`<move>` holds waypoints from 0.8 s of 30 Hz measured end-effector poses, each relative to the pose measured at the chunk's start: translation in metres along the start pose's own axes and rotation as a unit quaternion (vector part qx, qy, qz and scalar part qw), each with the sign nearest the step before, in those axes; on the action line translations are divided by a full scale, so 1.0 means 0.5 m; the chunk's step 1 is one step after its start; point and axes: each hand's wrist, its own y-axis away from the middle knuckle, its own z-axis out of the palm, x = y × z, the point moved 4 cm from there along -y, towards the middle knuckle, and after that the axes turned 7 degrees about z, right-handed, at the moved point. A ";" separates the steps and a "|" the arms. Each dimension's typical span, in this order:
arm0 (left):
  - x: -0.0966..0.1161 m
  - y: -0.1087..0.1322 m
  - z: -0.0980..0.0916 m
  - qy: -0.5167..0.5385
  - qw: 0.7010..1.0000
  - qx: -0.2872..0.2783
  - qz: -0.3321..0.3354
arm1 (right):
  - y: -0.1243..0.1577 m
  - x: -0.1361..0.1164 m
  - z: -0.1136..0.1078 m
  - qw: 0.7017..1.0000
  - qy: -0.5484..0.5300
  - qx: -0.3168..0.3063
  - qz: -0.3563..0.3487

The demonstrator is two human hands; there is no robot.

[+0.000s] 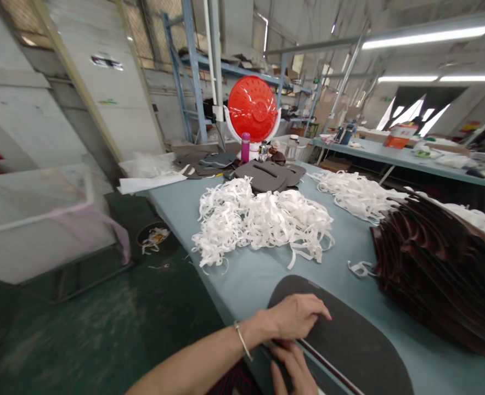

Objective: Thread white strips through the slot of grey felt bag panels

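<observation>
Dark rounded panel (pixel 355 332) lies flat on the table (pixel 251 288); I read my left grip (pixel 295 317) as open, pressing to steady it, while my right grip (pixel 289 365) curls beside its strip (pixel 328 366), closure unclear.

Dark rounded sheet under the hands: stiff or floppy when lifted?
Likely light and fairly bendy: the dark rounded sheet looks thin and foam-like, lying flat on the pale blue table. Its matte face probably isn't slippery.
</observation>
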 end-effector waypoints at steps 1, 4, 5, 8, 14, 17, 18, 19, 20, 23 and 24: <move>-0.004 0.018 -0.039 -0.010 0.997 0.066 -0.025 | -0.020 -0.009 0.008 0.999 -0.041 -0.015 0.029; -0.013 0.110 -0.157 -0.102 0.959 0.238 -0.117 | -0.084 -0.041 0.064 0.965 -0.168 -0.110 0.171; -0.018 0.147 -0.192 -0.148 0.937 0.279 -0.150 | -0.106 -0.052 0.095 0.937 -0.215 -0.146 0.232; -0.041 0.251 -0.265 -0.274 0.870 0.341 -0.227 | -0.166 -0.089 0.203 0.815 -0.384 -0.183 0.393; -0.107 0.348 -0.281 -0.396 0.830 0.239 -0.313 | -0.256 -0.119 0.337 0.755 -0.430 -0.192 0.456; -0.129 0.354 -0.272 -0.413 0.827 0.202 -0.323 | -0.255 -0.102 0.302 0.767 -0.411 -0.201 0.449; -0.136 0.352 -0.271 -0.413 0.828 0.199 -0.323 | -0.248 -0.094 0.275 0.777 -0.401 -0.201 0.442; -0.144 0.350 -0.272 -0.413 0.830 0.196 -0.321 | -0.240 -0.085 0.242 0.788 -0.390 -0.199 0.433; -0.153 0.346 -0.274 -0.412 0.832 0.193 -0.319 | -0.230 -0.076 0.204 0.800 -0.377 -0.196 0.424; -0.182 0.334 -0.288 -0.412 0.832 0.186 -0.321 | -0.199 -0.038 0.068 0.839 -0.323 -0.171 0.404; -0.190 0.330 -0.294 -0.411 0.831 0.184 -0.326 | -0.189 -0.021 0.018 0.857 -0.291 -0.158 0.396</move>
